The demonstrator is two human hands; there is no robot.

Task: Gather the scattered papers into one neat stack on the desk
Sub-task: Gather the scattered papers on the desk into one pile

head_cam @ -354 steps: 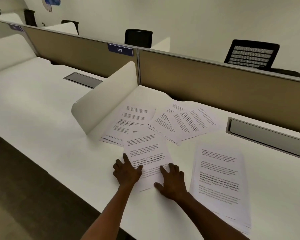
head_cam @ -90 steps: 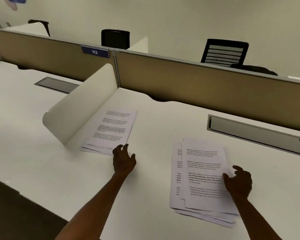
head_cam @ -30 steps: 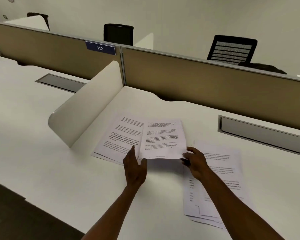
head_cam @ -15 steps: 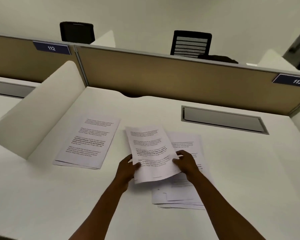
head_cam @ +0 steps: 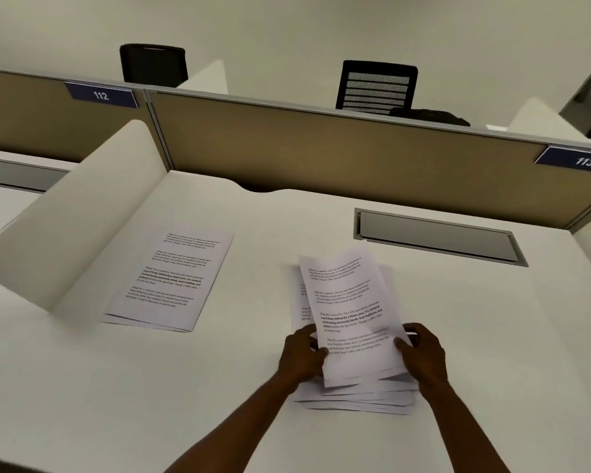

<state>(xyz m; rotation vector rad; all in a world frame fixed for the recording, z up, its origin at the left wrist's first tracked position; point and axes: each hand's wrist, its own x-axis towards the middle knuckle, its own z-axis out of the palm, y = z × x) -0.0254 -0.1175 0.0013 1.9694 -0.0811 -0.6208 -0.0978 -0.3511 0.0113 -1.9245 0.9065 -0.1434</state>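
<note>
Both hands on one sheet (head_cam: 350, 312). Left hand (head_cam: 301, 356) pinches its left edge near the bottom, right hand (head_cam: 422, 353) pinches the right edge at about the same height. Sheet is held low over the main stack (head_cam: 355, 399), far end curling up, long axis running away from the person and skewed a little against the pile below. Cannot tell whether its near edge already touches the stack.

Main stack lies on the desk (head_cam: 492, 336) straight ahead, under both hands, edges fanned and uneven at the near end.

Second pile (head_cam: 169, 278) lies flat to the left, just beside the white divider (head_cam: 65, 213), well apart from the stack. Its long axis also runs away from the person, tilted slightly to the right.

Judgement: sheet goes down first. The second pile then lies left and forward of the hands, and the left hand is nearer to it. The stack still needs squaring.
</note>
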